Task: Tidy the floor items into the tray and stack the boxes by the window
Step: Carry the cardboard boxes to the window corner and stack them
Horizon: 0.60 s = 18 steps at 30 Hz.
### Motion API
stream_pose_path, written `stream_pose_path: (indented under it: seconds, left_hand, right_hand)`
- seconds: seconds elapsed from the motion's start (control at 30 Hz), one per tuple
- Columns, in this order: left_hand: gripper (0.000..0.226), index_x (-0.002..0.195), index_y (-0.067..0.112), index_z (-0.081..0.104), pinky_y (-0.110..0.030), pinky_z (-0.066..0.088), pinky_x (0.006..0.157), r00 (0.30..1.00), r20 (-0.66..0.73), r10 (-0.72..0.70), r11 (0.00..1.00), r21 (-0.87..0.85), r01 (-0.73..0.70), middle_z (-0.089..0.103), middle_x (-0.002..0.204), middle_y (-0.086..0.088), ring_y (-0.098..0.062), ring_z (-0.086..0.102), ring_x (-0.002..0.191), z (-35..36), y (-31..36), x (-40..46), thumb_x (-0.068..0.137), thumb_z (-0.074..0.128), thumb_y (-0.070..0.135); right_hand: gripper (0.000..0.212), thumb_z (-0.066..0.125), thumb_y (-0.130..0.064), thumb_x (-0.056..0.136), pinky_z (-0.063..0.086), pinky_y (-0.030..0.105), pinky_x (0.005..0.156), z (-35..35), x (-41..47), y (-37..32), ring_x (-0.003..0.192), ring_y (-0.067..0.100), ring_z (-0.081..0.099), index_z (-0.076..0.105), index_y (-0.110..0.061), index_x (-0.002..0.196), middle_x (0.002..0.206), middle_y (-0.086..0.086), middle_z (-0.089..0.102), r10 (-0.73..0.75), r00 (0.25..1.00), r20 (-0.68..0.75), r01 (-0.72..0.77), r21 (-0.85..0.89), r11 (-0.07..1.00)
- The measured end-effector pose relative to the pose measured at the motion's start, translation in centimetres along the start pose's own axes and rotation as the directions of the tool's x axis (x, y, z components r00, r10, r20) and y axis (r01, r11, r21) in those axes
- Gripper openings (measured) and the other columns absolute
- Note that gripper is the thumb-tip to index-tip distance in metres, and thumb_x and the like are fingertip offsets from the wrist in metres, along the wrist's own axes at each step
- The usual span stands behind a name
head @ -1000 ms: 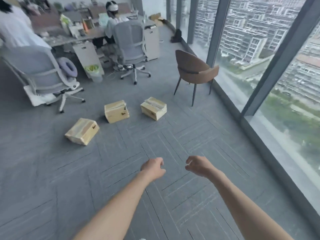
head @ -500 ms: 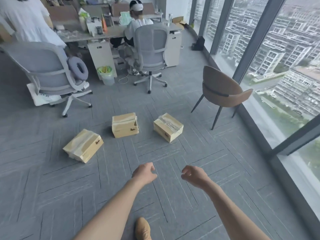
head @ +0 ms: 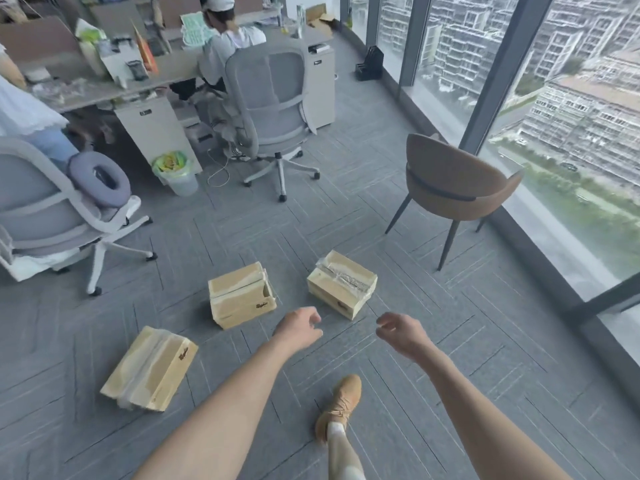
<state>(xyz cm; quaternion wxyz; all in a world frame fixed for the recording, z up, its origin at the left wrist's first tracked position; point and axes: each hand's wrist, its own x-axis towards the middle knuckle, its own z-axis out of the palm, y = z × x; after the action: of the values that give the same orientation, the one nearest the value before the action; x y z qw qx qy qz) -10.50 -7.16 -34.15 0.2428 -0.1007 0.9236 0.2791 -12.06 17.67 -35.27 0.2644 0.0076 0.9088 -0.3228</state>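
Three boxes on the grey carpet floor [head: 433, 341], well apart: near-left box [head: 150, 368], middle box [head: 241, 294], right box [head: 342, 284]. None stacked yet. Left hand [head: 300, 328] and right hand [head: 398, 331] loosely curled, holding nothing, extended toward them. Window [head: 571, 150] right; brown chair [head: 453, 183] beside it.

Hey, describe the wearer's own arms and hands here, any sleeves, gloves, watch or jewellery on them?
Both forearms are bare as far as the frame shows: no sleeves reach into view. The left hand and right hand wear no gloves, and no watch, bracelet or ring can be seen. The only clothing visible on the person is a tan lace-up shoe with a pale sock above it.
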Motion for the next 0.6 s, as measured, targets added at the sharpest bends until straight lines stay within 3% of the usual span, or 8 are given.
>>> stream_pose_path:
  seconds: [0.13,0.33,0.6]
  left_hand:
    - [0.027,0.112,0.022,0.061,-0.028,0.048,0.082,1.000,0.011,-0.015,0.999,0.036,0.014,0.065,0.109,0.004,-0.016,0.061,0.100,-5.7,1.5,8.8,0.086,0.065,0.028]
    - [0.030,0.114,0.022,0.060,-0.031,0.052,0.086,0.994,0.106,-0.029,0.992,0.127,0.016,0.065,0.106,0.004,-0.015,0.062,0.097,-12.4,3.8,20.9,0.086,0.067,0.029]
    - [0.032,0.116,0.023,0.058,-0.028,0.049,0.086,0.962,0.273,-0.013,0.976,0.211,-0.047,0.064,0.110,0.003,-0.015,0.059,0.097,-15.3,3.8,35.0,0.087,0.067,0.030]
  right_hand:
    - [0.026,0.063,-0.024,0.090,0.052,0.030,0.089,-2.4,9.2,-2.4,0.098,0.017,0.066,0.068,-0.018,0.115,0.106,0.000,0.072,0.012,0.999,-0.050,-0.007,0.100,0.995]
    - [0.030,0.064,-0.025,0.090,0.053,0.034,0.090,-5.8,20.6,-5.5,0.098,0.021,0.066,0.067,-0.014,0.117,0.110,0.005,0.071,0.144,0.990,0.005,-0.142,0.187,0.972]
    - [0.031,0.066,-0.028,0.089,0.054,0.031,0.086,-7.8,29.5,-8.1,0.093,0.019,0.067,0.065,-0.017,0.118,0.109,0.003,0.073,0.301,0.954,0.014,-0.294,0.254,0.921]
